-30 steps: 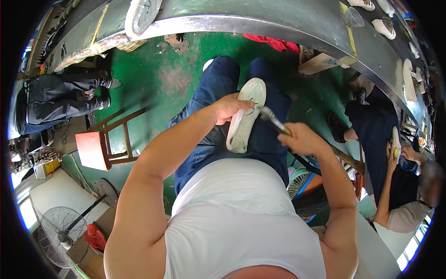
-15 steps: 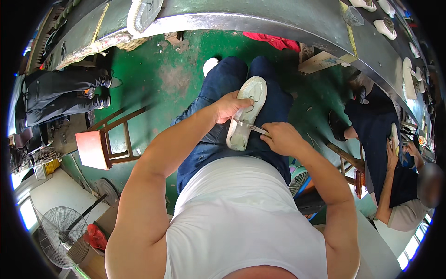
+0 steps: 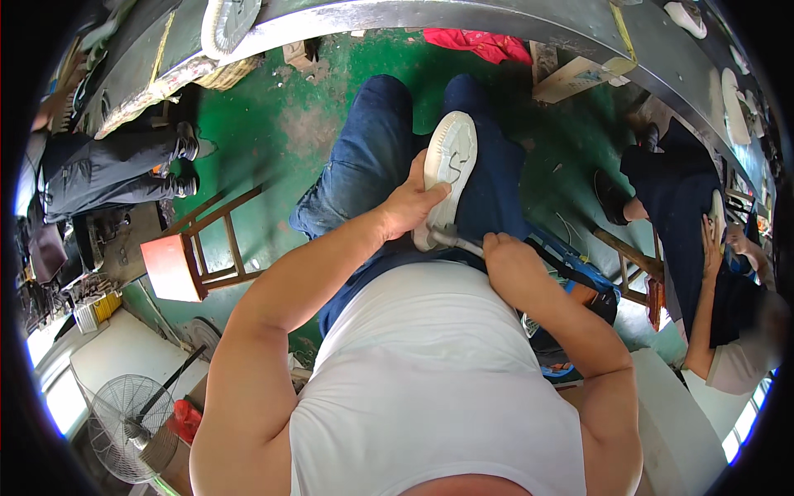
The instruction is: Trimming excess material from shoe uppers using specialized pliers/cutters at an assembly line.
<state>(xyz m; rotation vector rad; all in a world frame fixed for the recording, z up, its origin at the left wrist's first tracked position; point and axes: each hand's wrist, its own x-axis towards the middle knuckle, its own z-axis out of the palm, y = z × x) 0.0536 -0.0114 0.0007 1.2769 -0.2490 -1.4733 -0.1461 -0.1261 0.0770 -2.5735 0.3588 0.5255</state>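
A cream-white shoe [image 3: 453, 153] rests bottom up on my thighs, toe pointing away; a dark wavy line marks its underside. My left hand [image 3: 411, 202] is closed around its left side, thumb pressed on the underside near the middle. Its fingers are mostly hidden beneath the shoe. My right hand [image 3: 511, 258] grips the handle of metal pincers [image 3: 451, 239] with a blunt, hammer-like head. The head of the pincers lies at the heel end of the shoe, apparently touching it.
A metal-edged workbench [image 3: 463, 35] curves across the far side, with shoes on it. A red-topped stool [image 3: 172, 267] stands left, a fan [image 3: 132, 426] lower left. A co-worker [image 3: 703, 273] sits right, holding a shoe. Red cloth [image 3: 480, 44] lies under the bench.
The pincers have moved from the shoe's side down to its heel end and turned. My left hand has shifted its hold slightly, and my left leg has moved outward.
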